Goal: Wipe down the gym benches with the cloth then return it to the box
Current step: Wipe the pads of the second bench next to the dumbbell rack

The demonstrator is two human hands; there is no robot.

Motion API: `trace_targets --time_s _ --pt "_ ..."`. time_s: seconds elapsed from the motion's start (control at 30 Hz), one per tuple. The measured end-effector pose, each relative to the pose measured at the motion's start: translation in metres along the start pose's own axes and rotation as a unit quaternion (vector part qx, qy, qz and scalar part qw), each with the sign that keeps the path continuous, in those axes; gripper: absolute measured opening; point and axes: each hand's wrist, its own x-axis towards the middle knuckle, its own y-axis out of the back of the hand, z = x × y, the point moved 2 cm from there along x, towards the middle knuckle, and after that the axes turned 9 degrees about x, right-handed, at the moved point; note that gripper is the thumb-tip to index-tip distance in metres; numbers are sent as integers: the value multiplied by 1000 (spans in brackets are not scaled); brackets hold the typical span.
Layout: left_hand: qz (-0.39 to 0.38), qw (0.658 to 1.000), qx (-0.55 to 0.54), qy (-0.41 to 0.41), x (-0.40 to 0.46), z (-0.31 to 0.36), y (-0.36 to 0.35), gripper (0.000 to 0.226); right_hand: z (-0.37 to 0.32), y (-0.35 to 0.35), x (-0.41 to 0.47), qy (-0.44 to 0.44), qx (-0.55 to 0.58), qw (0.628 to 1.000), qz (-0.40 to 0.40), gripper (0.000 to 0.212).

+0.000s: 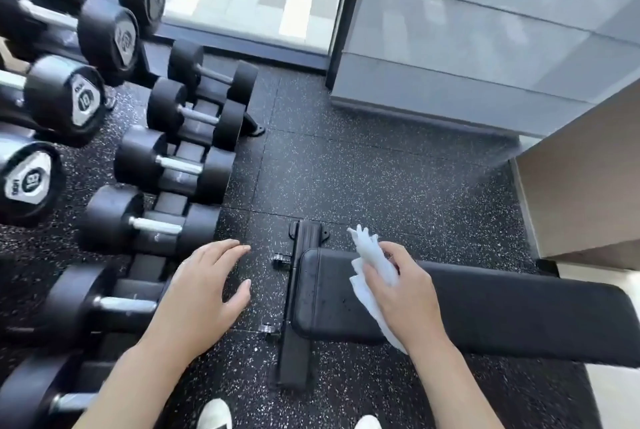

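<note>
Right hand (401,286) bunches the limp, light cloth (372,262) over the bench (485,310); left hand (204,290) hovers open, empty.

The dumbbell (65,99) on the upper tier of the rack, left of the bench pad (332,293), carries a silver end plate printed with the number "10". The dumbbell (29,179) nearer to the camera on that same tier has a similar plate showing what looks like "10" beside smaller lettering too blurred to make out. The plate on the dumbbell (109,33) farther back bears a mark that cannot be read.
</note>
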Motion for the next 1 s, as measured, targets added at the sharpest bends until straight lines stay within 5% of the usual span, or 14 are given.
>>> trace_targets --time_s 0.27,0.73,0.9,1.0 --pt "-61 998 -23 -2 23 -15 -170 58 108 -83 67 25 -5 994 -108 32" --pt "-113 992 -41 45 11 -49 -385 111 239 -235 164 143 -235 959 -74 40" --pt "-100 988 -97 65 -9 -48 -434 134 270 -263 126 244 -247 938 -15 32" --pt "-99 983 -131 82 -15 -53 -449 125 295 -258 72 290 -227 929 -26 37"
